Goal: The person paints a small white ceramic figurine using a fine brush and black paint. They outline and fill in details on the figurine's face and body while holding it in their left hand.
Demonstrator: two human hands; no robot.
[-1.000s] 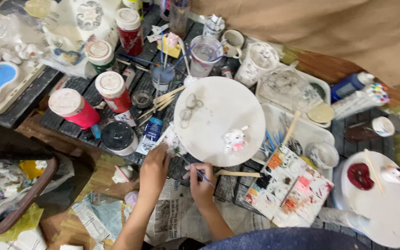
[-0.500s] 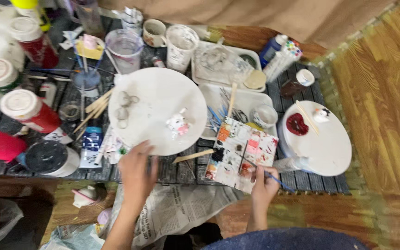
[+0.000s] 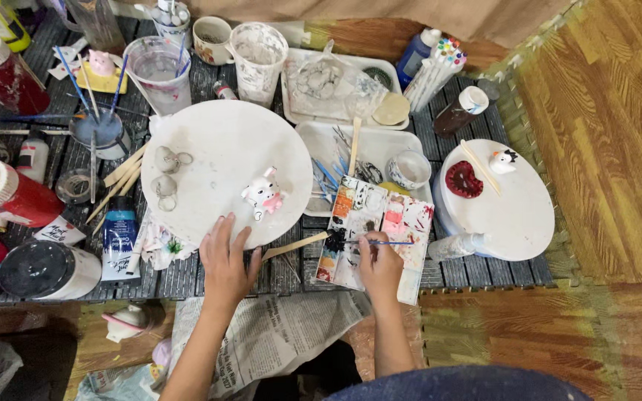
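Head view. Left hand (image 3: 226, 261): spread flat, fingers wide, resting on the near edge of the round white board (image 3: 217, 141); holds nothing. Small white-and-pink figurine (image 3: 263, 196): on that board, just beyond the left fingertips, nearer the left hand than the right. Right hand (image 3: 380, 266): pinched on a thin blue-handled brush (image 3: 377, 242), its long axis lying left to right, bristles in dark paint on the paint-smeared palette (image 3: 374, 226) at the slatted table's (image 3: 484, 273) near edge.

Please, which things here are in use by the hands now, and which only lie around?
In use:
right hand
brush
palette
left hand
white board
figurine

Lying about:
red jars
cups
trays
newspaper
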